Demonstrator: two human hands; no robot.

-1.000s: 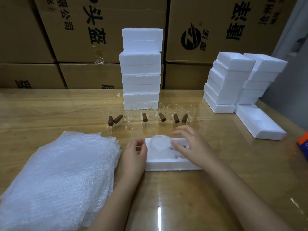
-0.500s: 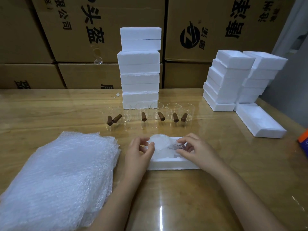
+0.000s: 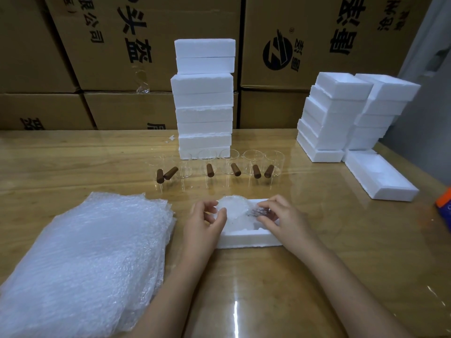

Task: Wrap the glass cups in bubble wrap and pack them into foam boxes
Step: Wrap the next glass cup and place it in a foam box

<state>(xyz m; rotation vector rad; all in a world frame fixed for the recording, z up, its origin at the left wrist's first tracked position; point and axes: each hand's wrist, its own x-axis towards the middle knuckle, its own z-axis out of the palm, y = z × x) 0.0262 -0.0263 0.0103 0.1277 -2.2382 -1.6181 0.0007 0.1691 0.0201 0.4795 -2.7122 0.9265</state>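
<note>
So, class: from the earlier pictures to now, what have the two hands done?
The right hand slid off the top of the wrapped cup and now pinches its handle end. The left hand, earlier flat beside the foam box, curled its fingers at the wrap's edge. Box, bare cups and bubble wrap pile stayed put.

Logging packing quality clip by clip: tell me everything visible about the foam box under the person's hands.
The foam box is a white, grainy expanded-foam half, rectangular, lying flat and open side up on the wooden table, right of the bubble-wrap pile. Its moulded recess holds a bubble-wrapped cup, whose brown handle shows through on the right. The left grip curls at the box's left end; the right grip pinches the wrapped handle above it. No lid covers it.
</note>
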